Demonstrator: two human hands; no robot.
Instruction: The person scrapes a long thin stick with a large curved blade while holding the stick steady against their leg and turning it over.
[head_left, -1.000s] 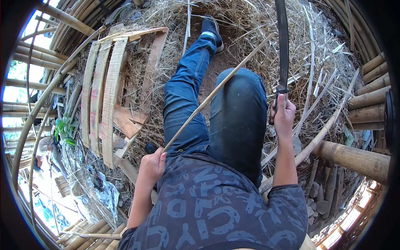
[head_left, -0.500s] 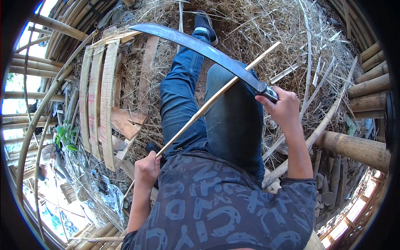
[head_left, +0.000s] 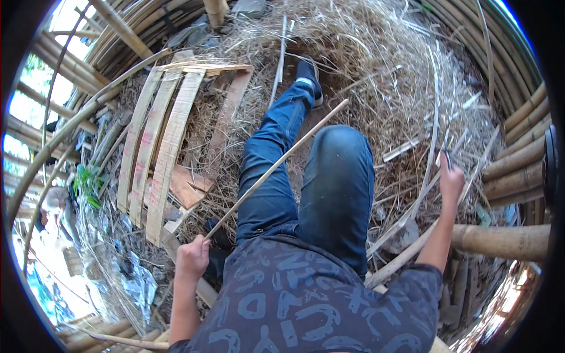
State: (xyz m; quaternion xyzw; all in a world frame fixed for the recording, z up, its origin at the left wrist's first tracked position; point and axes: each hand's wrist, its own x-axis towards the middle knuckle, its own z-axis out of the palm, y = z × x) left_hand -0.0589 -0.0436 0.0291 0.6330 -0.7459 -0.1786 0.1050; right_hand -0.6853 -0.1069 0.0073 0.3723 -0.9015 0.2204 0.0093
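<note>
My left hand [head_left: 192,256] is closed round the near end of a long thin bamboo stick [head_left: 272,170]. The stick slants up to the right across my legs, its far end past the raised right knee [head_left: 338,144]. Out to the right, my right hand [head_left: 452,178] grips the dark handle of a large curved knife [head_left: 449,159]. Its blade points away from me and appears nearly edge-on, thin and blurred, apart from the stick.
A slatted wooden crate [head_left: 172,147] lies to the left, with broken board pieces [head_left: 187,185] beside it. Dry straw [head_left: 376,76] covers the ground ahead. A thick bamboo pole [head_left: 500,242] juts in from the right. Crumpled plastic [head_left: 140,282] and a green plant [head_left: 88,183] are at left.
My right hand has swung the knife outward to the right, off the stick. The left hand has shifted slightly left and down with the stick.
</note>
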